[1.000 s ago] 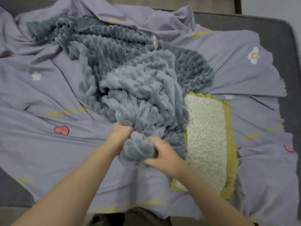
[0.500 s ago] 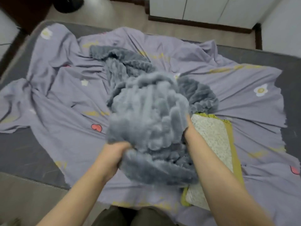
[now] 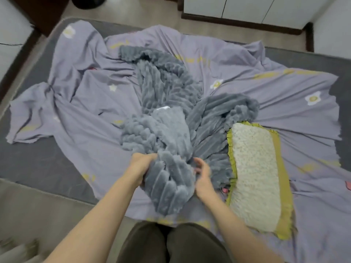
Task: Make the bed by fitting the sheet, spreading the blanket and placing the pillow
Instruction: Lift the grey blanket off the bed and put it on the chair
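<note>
Both hands: working at the near end of the grey ribbed blanket (image 3: 171,114).
Left hand (image 3: 141,170): gripping a bunched fold, fingers curling into the pile.
Right hand (image 3: 202,174): touching the blanket's right side, fingers loosely bent and blurred; cannot tell if clasping.
Blanket: lying crumpled on the lilac sheet (image 3: 85,103), overlapping the pillow (image 3: 254,177).

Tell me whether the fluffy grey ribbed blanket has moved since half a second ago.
Yes. The fluffy grey ribbed blanket, then bunched high beside the green-edged pillow, has dropped flatter onto the lilac sheet.
</note>
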### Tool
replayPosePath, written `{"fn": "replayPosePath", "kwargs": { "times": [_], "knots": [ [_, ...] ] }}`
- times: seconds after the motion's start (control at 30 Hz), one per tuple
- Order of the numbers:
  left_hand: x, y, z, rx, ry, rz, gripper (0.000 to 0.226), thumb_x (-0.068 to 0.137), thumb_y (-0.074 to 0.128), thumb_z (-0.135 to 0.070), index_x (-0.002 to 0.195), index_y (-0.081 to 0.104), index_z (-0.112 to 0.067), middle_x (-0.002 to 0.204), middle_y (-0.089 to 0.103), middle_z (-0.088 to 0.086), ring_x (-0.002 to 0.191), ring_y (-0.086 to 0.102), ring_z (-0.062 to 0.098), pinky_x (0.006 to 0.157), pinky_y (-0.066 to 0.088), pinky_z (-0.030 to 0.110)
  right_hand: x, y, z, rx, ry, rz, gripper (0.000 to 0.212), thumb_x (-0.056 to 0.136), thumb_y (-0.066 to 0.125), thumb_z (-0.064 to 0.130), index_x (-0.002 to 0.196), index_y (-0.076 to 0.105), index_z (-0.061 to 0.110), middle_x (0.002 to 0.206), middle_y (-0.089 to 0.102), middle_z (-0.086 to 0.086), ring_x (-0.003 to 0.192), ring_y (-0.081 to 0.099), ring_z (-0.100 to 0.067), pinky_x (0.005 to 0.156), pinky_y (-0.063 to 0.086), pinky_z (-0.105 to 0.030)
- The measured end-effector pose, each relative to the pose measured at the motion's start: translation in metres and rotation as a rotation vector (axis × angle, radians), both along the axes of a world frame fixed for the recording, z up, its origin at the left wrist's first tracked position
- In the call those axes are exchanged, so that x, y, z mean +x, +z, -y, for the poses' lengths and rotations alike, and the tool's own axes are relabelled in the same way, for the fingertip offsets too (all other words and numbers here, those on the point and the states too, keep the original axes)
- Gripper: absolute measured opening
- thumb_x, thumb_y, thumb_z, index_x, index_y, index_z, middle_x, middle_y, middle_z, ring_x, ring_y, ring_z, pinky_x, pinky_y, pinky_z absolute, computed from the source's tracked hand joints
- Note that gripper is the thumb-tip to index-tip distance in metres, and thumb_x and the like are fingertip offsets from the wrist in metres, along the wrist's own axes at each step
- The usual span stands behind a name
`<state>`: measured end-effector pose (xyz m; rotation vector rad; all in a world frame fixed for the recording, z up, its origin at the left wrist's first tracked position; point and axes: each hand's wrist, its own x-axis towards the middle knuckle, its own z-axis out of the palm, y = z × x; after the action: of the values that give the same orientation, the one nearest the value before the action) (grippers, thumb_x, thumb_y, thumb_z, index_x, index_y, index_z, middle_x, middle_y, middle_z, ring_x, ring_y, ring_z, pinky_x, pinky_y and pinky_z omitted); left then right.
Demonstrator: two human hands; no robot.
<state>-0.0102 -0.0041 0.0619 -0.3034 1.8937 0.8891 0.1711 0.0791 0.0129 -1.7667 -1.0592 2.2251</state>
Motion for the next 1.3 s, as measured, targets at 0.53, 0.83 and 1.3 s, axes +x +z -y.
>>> {"fn": "replayPosePath", "kwargs": {
  "times": [0.53, 0.83, 1.3],
  "knots": [
    [0.003, 0.042, -0.008, 0.402, -0.029, -0.059, 0.028, 0.081, 0.074, -0.026, 0.106, 0.067, -0.015, 0.093, 0.076, 0.004, 0.086, 0.073, 0.024, 0.061, 0.057, 0.032, 0.02, -0.044, -0.077, -0.324, -0.73, -0.224, 0.025, 0.098, 0.049, 0.028, 0.119, 0.06, 0.02, 0.116, 0.065, -0.007, 0.11, 0.06, -0.026, 0.098, 0.048, -0.039],
    [0.007, 0.082, -0.057, 0.35, -0.32, -0.515, 0.024, 0.087, 0.064, -0.013, 0.08, 0.052, -0.033, 0.077, 0.055, -0.017, 0.069, 0.049, 0.008, 0.056, 0.038, 0.01, -0.012, 0.157, -0.172, 0.679, -0.091, -0.077, 0.026, 0.078, 0.06, -0.007, 0.086, 0.066, 0.017, 0.085, 0.067, 0.008, 0.07, 0.064, 0.002, 0.071, 0.05, -0.024],
    [-0.03, 0.105, 0.017, 0.263, 0.113, -0.104, 0.049, 0.069, 0.076, -0.056, 0.097, 0.065, -0.017, 0.088, 0.075, -0.008, 0.072, 0.066, 0.005, 0.062, 0.05, 0.015, -0.112, 0.16, 0.022, 1.463, 1.553, 0.215, 0.025, 0.08, 0.059, 0.021, 0.103, 0.061, 0.012, 0.101, 0.061, -0.007, 0.087, 0.061, -0.031, 0.059, 0.036, -0.031]
  ]
}}
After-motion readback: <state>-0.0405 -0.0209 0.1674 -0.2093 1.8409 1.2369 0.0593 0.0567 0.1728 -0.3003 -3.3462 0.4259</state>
